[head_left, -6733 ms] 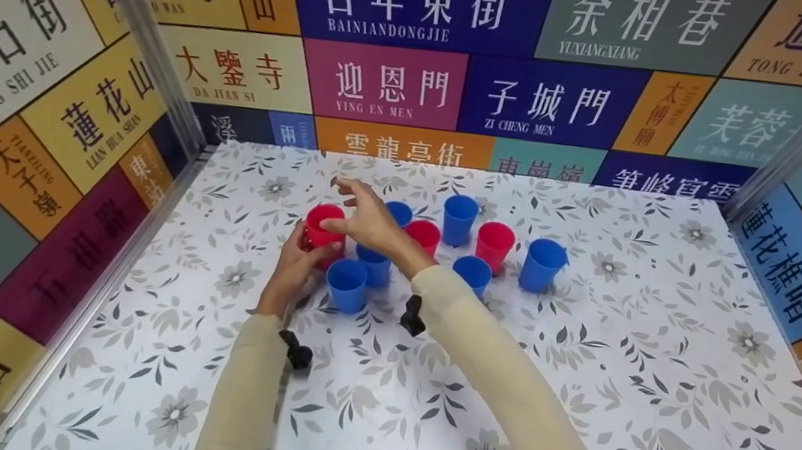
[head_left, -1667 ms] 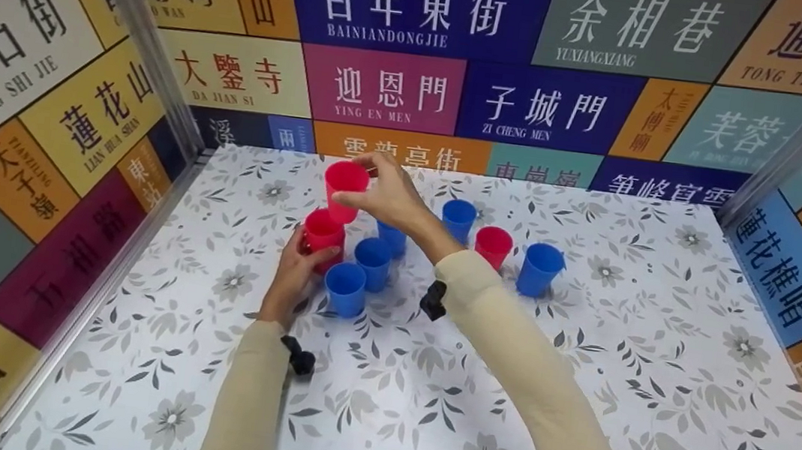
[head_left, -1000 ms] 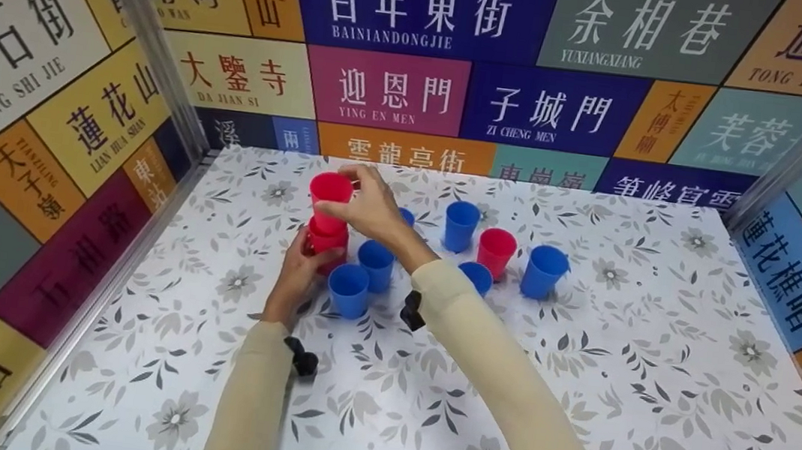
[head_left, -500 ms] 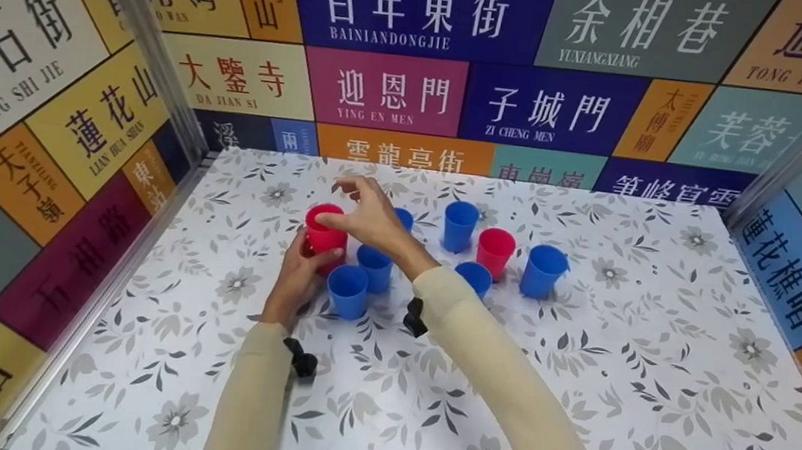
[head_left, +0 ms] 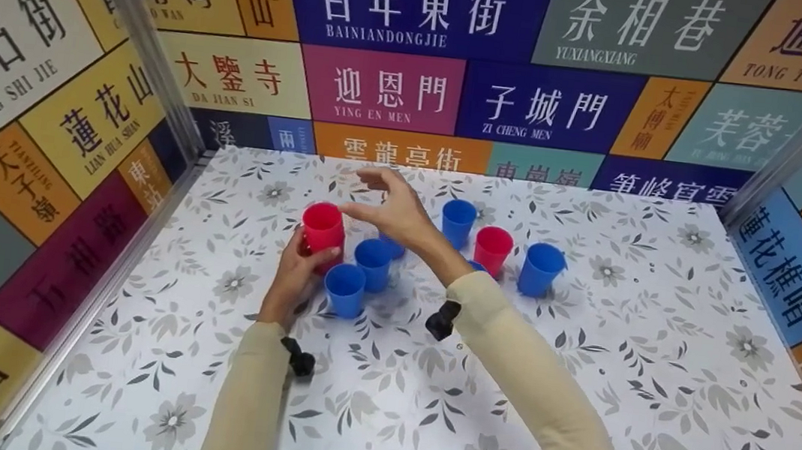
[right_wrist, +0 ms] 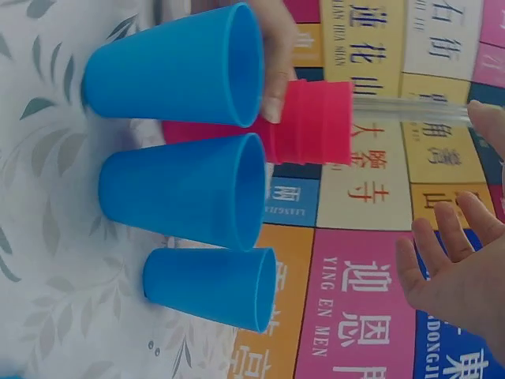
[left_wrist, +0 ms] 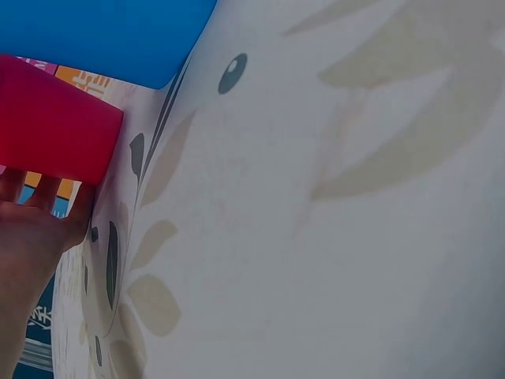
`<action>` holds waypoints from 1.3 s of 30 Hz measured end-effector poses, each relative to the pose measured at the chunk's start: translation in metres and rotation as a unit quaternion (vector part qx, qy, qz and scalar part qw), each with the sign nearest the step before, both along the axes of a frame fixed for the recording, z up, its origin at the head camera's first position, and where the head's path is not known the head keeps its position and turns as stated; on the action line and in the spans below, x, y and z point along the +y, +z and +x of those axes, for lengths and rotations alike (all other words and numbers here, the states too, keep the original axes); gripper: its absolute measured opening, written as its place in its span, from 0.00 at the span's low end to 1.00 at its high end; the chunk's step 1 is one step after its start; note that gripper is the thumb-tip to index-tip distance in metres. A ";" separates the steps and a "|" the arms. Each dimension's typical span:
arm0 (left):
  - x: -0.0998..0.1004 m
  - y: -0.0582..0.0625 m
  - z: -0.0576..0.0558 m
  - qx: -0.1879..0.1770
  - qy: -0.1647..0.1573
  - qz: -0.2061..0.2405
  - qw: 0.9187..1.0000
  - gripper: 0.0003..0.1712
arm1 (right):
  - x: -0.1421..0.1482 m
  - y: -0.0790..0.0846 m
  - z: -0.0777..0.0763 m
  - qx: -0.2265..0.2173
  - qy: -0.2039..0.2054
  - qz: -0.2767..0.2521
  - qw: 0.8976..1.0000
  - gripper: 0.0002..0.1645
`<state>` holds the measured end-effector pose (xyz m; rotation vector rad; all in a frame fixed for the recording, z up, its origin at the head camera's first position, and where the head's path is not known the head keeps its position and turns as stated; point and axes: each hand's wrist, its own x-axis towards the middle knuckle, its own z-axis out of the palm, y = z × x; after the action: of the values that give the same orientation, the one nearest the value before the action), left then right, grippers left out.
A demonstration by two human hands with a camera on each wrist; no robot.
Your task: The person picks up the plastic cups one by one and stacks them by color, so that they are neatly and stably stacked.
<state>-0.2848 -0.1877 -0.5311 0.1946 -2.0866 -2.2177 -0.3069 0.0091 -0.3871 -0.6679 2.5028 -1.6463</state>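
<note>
A stack of nested red cups point(head_left: 324, 239) stands upright at the table's left, several rims showing in the right wrist view. My left hand point(head_left: 291, 277) grips it low, thumb on the near side and fingers behind. Just right of the stack's top, my right hand point(head_left: 401, 210) hovers with thumb and fingers spread, holding nothing. Three blue cups stand in a slanting row beside the stack: a near one point(head_left: 344, 292), a middle one point(head_left: 373, 267), and a far one point(right_wrist: 209, 288) mostly behind my right hand in the head view.
Farther right stand a blue cup point(head_left: 458, 224), a single red cup point(head_left: 494, 249) and another blue cup point(head_left: 541, 270). My right sleeve point(head_left: 507, 350) covers most of one more blue cup. Sign-printed walls point(head_left: 386, 87) bound the floral-patterned table point(head_left: 379, 419).
My right hand lowered a red cup into the stack, let go and drew back up to the right. The red cup formerly near the middle has left its place. My left hand stayed on the stack.
</note>
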 end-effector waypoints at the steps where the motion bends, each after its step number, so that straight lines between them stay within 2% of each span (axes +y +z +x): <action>1: 0.000 0.000 0.000 -0.001 -0.002 0.001 1.000 0.41 | 0.003 0.001 0.000 -0.004 -0.004 -0.009 1.000 0.39; 9: 0.000 0.000 -0.001 -0.010 0.008 -0.008 1.000 0.43 | 0.038 0.005 0.004 -0.007 -0.001 -0.048 0.999 0.39; 16: -0.001 -0.001 -0.001 -0.012 0.006 -0.015 1.000 0.43 | 0.073 -0.009 0.004 -0.014 0.008 -0.040 0.999 0.38; 24: -0.002 -0.001 -0.002 -0.030 0.006 -0.017 0.999 0.45 | 0.110 -0.027 -0.005 -0.024 -0.019 -0.054 0.998 0.38; 35: 0.001 -0.001 -0.001 -0.030 0.007 0.013 0.999 0.43 | 0.153 -0.035 -0.014 -0.011 -0.051 -0.032 0.998 0.39; 39: 0.002 0.000 -0.002 -0.025 0.008 0.010 1.000 0.43 | 0.163 -0.037 -0.014 -0.018 -0.061 -0.021 0.998 0.40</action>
<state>-0.2864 -0.1857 -0.5308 0.2688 -2.0798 -2.2491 -0.3206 0.1724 -0.4237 -0.4945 2.5364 -1.7390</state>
